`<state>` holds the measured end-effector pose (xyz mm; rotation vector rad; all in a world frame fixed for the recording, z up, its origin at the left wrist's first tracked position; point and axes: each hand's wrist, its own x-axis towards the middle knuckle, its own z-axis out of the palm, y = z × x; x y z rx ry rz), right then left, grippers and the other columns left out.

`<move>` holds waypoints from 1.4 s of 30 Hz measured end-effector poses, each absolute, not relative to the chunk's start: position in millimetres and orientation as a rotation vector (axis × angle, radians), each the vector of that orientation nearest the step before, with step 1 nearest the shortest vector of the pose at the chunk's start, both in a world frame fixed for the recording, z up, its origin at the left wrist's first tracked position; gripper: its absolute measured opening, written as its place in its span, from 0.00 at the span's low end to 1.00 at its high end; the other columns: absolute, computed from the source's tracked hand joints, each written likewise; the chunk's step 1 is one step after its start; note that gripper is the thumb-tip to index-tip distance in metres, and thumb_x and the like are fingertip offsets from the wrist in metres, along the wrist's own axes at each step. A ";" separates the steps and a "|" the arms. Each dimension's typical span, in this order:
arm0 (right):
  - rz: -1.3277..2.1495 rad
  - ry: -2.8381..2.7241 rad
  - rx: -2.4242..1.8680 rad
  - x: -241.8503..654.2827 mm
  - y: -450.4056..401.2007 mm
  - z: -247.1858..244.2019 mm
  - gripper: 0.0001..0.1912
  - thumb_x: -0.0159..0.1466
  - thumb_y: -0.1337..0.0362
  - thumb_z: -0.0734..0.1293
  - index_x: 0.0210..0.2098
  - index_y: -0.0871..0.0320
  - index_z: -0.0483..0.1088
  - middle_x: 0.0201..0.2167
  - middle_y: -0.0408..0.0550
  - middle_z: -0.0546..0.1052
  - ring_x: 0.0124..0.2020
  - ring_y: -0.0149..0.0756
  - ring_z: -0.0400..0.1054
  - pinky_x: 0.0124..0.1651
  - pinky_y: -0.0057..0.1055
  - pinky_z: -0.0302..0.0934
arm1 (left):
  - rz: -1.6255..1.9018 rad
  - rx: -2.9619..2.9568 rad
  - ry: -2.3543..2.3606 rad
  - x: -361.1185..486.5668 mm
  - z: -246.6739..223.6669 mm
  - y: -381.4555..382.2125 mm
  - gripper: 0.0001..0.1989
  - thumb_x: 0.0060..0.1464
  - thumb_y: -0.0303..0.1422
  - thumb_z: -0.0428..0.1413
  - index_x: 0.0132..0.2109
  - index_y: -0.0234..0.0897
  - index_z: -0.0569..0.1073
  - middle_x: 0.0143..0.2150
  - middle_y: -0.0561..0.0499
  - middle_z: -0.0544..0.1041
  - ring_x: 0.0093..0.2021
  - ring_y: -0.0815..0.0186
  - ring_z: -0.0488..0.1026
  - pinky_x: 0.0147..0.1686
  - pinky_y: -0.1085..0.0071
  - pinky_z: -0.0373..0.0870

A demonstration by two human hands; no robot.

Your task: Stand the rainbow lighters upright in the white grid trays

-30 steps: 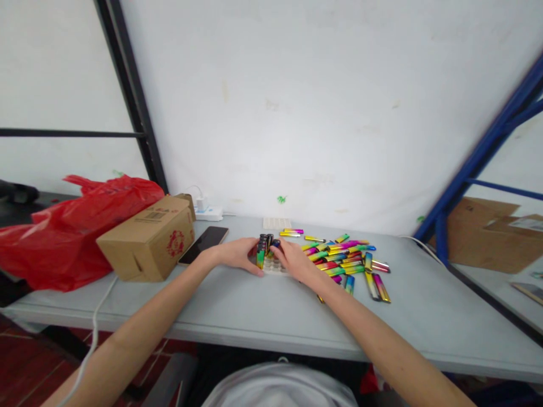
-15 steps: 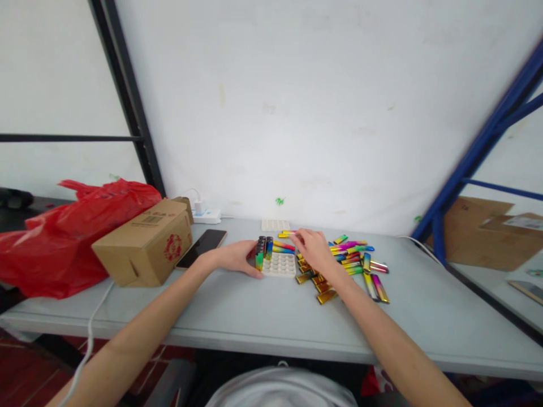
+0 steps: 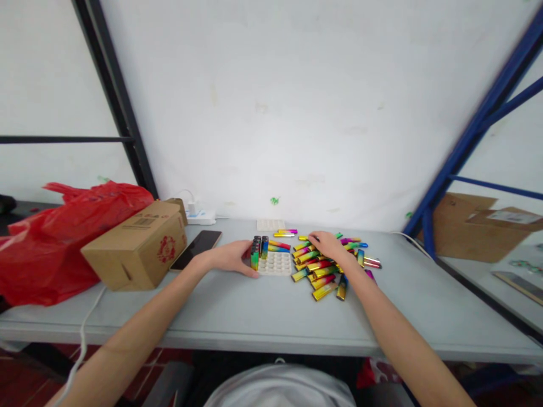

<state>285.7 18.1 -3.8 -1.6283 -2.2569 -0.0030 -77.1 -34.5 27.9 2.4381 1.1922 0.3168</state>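
Grey desk point(image 3: 237, 316), its contents located relative to the white tray point(image 3: 280, 265). Right of the tray: a loose pile of lighters point(image 3: 318, 264) in metallic colours. Just behind it: two lighters point(image 3: 280, 244) lying side by side; farther behind, a second pair of lighters point(image 3: 287, 230) and a pale second tray point(image 3: 270, 225). Left of it: a dark phone point(image 3: 197, 249), then a cardboard box point(image 3: 136, 243). Behind and to its left: a white power strip point(image 3: 202, 217).

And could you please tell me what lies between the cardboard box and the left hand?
In the head view, a phone lies on the table between the box and left hand.
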 end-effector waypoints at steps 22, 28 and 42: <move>0.347 -1.730 -1.250 250.2 -4.4 17.9 0.21 0.64 0.44 0.65 0.30 0.57 0.70 0.24 0.43 0.74 0.29 0.36 0.67 0.35 0.30 0.61 | 0.325 2.444 1.187 -81.0 21.5 -29.2 0.40 0.38 0.57 0.68 0.54 0.40 0.72 0.48 0.47 0.79 0.48 0.51 0.76 0.45 0.65 0.70; 0.998 -1.515 -0.964 214.5 -30.5 20.5 0.23 0.65 0.37 0.60 0.36 0.52 0.62 0.29 0.41 0.72 0.26 0.34 0.67 0.29 0.30 0.65 | 0.330 2.439 1.178 -78.5 24.4 -32.6 0.39 0.38 0.58 0.68 0.53 0.40 0.73 0.47 0.48 0.80 0.47 0.53 0.76 0.44 0.66 0.69; 1.226 -1.527 -1.047 177.9 -57.6 22.8 0.28 0.67 0.43 0.56 0.18 0.51 0.49 0.13 0.35 0.48 0.15 0.26 0.38 0.18 0.26 0.35 | 0.303 2.409 1.154 -76.4 27.6 -34.3 0.40 0.39 0.58 0.67 0.55 0.39 0.72 0.47 0.48 0.79 0.43 0.55 0.75 0.41 0.67 0.69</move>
